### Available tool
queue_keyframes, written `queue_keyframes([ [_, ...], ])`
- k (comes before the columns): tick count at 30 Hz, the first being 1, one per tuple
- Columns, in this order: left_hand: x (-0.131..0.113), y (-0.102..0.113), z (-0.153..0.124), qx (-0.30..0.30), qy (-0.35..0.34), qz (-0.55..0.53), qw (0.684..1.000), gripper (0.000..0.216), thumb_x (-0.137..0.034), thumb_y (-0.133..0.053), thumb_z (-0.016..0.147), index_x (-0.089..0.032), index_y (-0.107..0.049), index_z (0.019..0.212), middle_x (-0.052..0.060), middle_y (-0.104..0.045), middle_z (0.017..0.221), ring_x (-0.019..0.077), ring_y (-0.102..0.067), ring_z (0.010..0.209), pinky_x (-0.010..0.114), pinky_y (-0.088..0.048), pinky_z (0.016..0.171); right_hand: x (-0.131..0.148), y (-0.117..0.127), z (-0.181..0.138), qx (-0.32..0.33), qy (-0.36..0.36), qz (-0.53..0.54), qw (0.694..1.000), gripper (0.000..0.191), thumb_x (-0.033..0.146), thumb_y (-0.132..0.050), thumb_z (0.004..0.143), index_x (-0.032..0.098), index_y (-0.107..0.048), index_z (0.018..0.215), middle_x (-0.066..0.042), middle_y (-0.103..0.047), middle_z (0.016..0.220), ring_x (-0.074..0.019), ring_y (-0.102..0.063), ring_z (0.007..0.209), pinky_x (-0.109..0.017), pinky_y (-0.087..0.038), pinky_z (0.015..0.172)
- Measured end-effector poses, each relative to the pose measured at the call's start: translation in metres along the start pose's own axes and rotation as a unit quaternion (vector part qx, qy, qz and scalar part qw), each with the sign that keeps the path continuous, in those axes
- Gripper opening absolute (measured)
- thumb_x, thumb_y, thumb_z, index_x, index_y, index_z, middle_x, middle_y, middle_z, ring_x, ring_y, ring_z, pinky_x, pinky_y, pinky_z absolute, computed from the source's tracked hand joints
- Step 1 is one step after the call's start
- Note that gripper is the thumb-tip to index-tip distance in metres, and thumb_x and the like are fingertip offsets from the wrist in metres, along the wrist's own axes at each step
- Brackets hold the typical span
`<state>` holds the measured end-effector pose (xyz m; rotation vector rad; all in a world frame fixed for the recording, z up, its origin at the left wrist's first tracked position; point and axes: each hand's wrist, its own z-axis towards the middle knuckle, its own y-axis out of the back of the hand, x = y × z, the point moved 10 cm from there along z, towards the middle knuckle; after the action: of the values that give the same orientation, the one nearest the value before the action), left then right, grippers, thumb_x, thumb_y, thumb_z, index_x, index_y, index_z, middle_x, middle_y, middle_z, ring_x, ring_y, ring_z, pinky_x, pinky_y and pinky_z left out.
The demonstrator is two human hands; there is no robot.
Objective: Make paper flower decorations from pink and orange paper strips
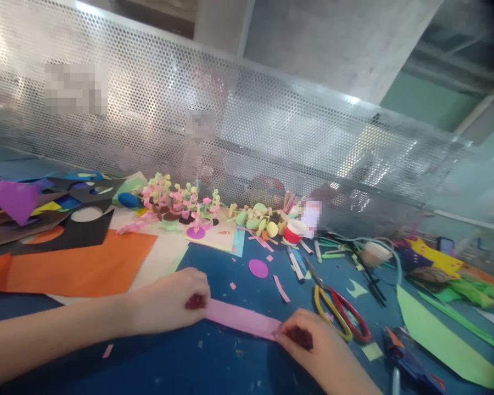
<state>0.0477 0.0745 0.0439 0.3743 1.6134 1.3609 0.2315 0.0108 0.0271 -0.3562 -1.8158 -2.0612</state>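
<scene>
A pink paper strip [242, 319] stretches between my two hands, low over the blue table [214, 367]. My left hand [173, 302] pinches its left end between thumb and fingers. At the other end, my right hand [303, 336] grips the strip with thumb and fingertips. Just right of that hand lie scissors [341, 314] with one yellow and one red handle, blades pointing away. Beyond the strip are a purple paper circle [258, 268] and a narrow pink paper piece [281, 289].
Orange paper [86, 269] and black cut-out paper [93, 229] cover the left side. Small paper flowers [197, 216] stand at the back before a perforated metal screen [247, 137]. At right lie a blue glue gun [411, 365] and green paper [444, 340].
</scene>
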Motion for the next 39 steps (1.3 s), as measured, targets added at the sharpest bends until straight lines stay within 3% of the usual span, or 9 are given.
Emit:
queue_keyframes([
  [6,0.007,0.000,0.005,0.027,0.023,-0.016,0.999,0.012,-0.023,-0.051,0.074,-0.018,-0.062,0.072,0.001,-0.059,0.077,0.0130,-0.055,0.071,0.023,-0.043,0.065,-0.013,-0.002,0.003,0.007,-0.048,0.014,0.999,0.017,0.030,-0.059,0.075,0.019,-0.065,0.063,0.000,-0.061,0.062,-0.0133,-0.056,0.054,-0.022,-0.042,0.051],
  [14,0.014,-0.003,0.005,0.018,0.029,-0.010,0.999,0.011,-0.024,-0.053,0.073,-0.018,-0.060,0.068,0.000,-0.058,0.076,0.0136,-0.054,0.074,0.023,-0.042,0.068,-0.016,-0.002,0.004,0.018,-0.081,0.013,0.996,0.022,0.034,-0.057,0.075,0.017,-0.064,0.062,-0.002,-0.061,0.061,-0.0146,-0.056,0.056,-0.023,-0.042,0.052],
  [23,0.021,-0.005,0.010,0.046,0.015,-0.002,0.999,0.020,-0.034,-0.053,0.076,-0.018,-0.058,0.067,0.001,-0.056,0.076,0.0156,-0.052,0.077,0.025,-0.040,0.069,-0.019,-0.001,0.004,0.049,-0.124,0.028,0.991,0.024,0.039,-0.057,0.073,0.018,-0.063,0.062,-0.002,-0.062,0.059,-0.0157,-0.056,0.054,-0.024,-0.041,0.049],
  [33,0.019,-0.004,0.011,0.046,0.000,0.039,0.998,0.017,-0.029,-0.052,0.076,-0.017,-0.055,0.064,0.001,-0.054,0.076,0.0153,-0.050,0.076,0.026,-0.040,0.068,-0.020,-0.001,0.004,0.042,-0.105,0.012,0.993,0.025,0.040,-0.057,0.073,0.019,-0.064,0.061,-0.002,-0.060,0.058,-0.0157,-0.054,0.055,-0.024,-0.041,0.050],
  [36,0.008,0.001,0.007,0.021,-0.007,0.072,0.997,0.014,-0.028,-0.051,0.078,-0.018,-0.059,0.079,0.003,-0.058,0.083,0.0177,-0.053,0.082,0.028,-0.042,0.071,-0.019,-0.001,0.004,0.038,-0.103,0.017,0.994,0.023,0.038,-0.058,0.073,0.018,-0.064,0.062,-0.002,-0.061,0.058,-0.0148,-0.054,0.054,-0.023,-0.040,0.050],
  [39,-0.035,0.006,-0.003,-0.066,-0.098,0.145,0.982,0.034,-0.019,-0.042,0.084,-0.022,-0.050,0.117,0.008,-0.055,0.115,0.0225,-0.046,0.110,0.035,-0.038,0.089,-0.021,-0.002,0.004,0.035,-0.111,0.027,0.993,0.024,0.039,-0.060,0.072,0.018,-0.064,0.062,-0.002,-0.060,0.058,-0.0142,-0.054,0.053,-0.022,-0.039,0.047],
])
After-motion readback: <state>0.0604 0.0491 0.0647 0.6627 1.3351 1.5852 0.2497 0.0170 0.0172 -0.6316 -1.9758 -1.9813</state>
